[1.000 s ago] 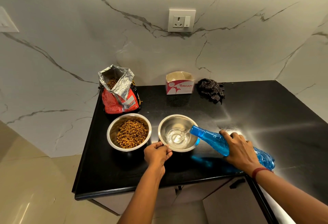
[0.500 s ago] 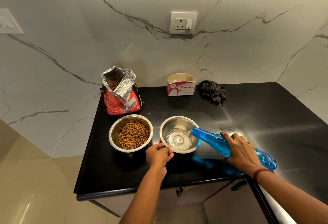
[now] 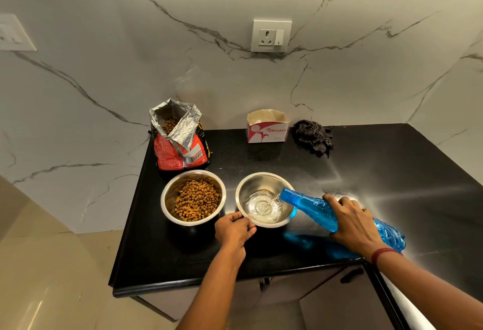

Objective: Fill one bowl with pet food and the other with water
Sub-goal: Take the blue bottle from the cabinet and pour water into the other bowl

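Two steel bowls stand side by side on the black counter (image 3: 261, 157). The left bowl (image 3: 170, 199) is heaped with brown kibble. The right bowl (image 3: 257, 182) holds a shallow pool of water. My right hand (image 3: 352, 222) grips a blue plastic bottle (image 3: 311, 208), tipped almost flat with its mouth over the right bowl's rim, and a thin stream runs into the water. My left hand (image 3: 232, 230) pinches the near-left rim of the right bowl. An open red pet food bag (image 3: 180, 144) with a foil lining stands behind the left bowl.
A small open red-and-white carton (image 3: 268, 131) and a crumpled dark checked cloth (image 3: 313, 137) sit at the back by the marble wall. A wall socket (image 3: 270, 35) is above them. The counter's front edge lies just below my wrists, with cabinet doors under it.
Water has kept flowing from the bottle and the pool in the right bowl has spread. Both hands hold their places; the camera view has shifted slightly.
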